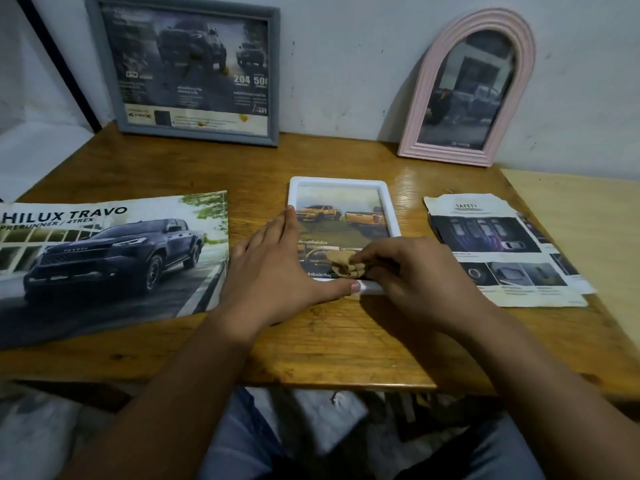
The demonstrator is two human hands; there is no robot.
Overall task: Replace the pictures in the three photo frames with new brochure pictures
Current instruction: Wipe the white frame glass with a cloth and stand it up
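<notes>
Both forearms reach in over the near edge of the wooden desk [311, 344] to the white photo frame [341, 183], which lies flat at the middle of the desk with an orange-pickup brochure picture inside it. Left hand [273, 268] lies spread, fingers straight along the frame's left rail and thumb stretched along its near rail. Right hand [412, 271] has its fingers curled at the glass near the bottom edge; whether they pinch anything I cannot tell, since the tan patch beside them may only be their reflection.

Judging by this, the picture is being seated or the glass pressed home. To do it well, keep the left hand steadying the frame so it cannot slide, and work evenly along the edge. A grey frame [194, 133] and a pink arched frame [446, 152] lean against the wall. Hilux brochure [110, 251] lies left, safety sheet [505, 247] right.
</notes>
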